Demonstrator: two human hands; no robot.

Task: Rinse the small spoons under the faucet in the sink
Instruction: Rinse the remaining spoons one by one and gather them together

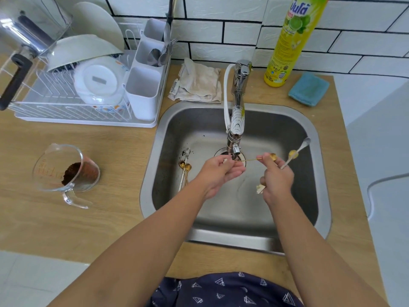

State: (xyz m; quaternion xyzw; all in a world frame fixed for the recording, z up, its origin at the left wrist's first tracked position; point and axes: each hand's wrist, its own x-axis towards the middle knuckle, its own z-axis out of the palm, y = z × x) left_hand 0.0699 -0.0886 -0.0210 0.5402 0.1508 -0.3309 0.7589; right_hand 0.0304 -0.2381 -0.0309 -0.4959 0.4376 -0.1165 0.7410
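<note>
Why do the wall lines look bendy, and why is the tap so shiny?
Head view: the wide-angle lens bows the tile lines and tilts the soap bottle near the edges; the tap is polished metal and shows bright glare from the room light; the spoons on the sink floor look slightly soft.

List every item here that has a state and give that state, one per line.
left hand: pinching the gold spoon's handle end
right hand: gripping several spoons
gold spoon: held level under the faucet
faucet: flow cannot be told
spoons in sink: lying at the left, unrinsed
measuring cup: tipped on its side, brown powder inside
drying rack: loaded with dishes
</note>
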